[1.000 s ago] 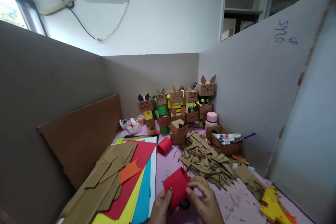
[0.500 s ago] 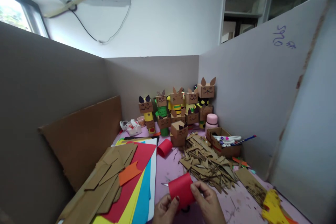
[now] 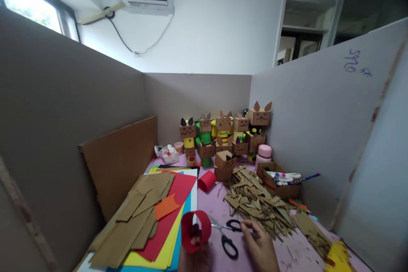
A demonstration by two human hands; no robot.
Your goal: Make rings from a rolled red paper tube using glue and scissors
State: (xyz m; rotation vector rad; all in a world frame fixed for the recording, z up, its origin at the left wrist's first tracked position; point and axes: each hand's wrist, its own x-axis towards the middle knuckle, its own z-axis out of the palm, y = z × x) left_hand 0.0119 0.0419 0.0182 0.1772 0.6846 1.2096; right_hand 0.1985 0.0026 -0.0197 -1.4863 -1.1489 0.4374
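My left hand [image 3: 195,236] holds a red paper tube [image 3: 208,229], its fingers inside the ring and the open end facing me. Right of the tube lies a pair of scissors [image 3: 230,247] with black handles, the blades slightly apart and their tips close to the tube. My right hand [image 3: 259,242] is beside the upper scissor handle, fingers loosely bent and apart. Its fingertips are at the handle's edge; whether they touch it I cannot tell. Another red paper tube [image 3: 207,181] lies on its side farther back, next to a cardboard box head [image 3: 225,165].
Left are coloured paper sheets [image 3: 186,182] under cardboard pieces [image 3: 127,229] and an orange scrap [image 3: 166,207]. Cardboard strips [image 3: 255,199] are heaped right. Behind stand several cardboard animal figures [image 3: 224,123], a pink bottle [image 3: 264,153] and a box of pens [image 3: 277,185]. Grey partitions [image 3: 197,93] enclose the table.
My right hand has let go of the red tube and moved right, to the scissor handle. My left hand has shifted the tube left and turned its opening towards me, uncovering the scissors.
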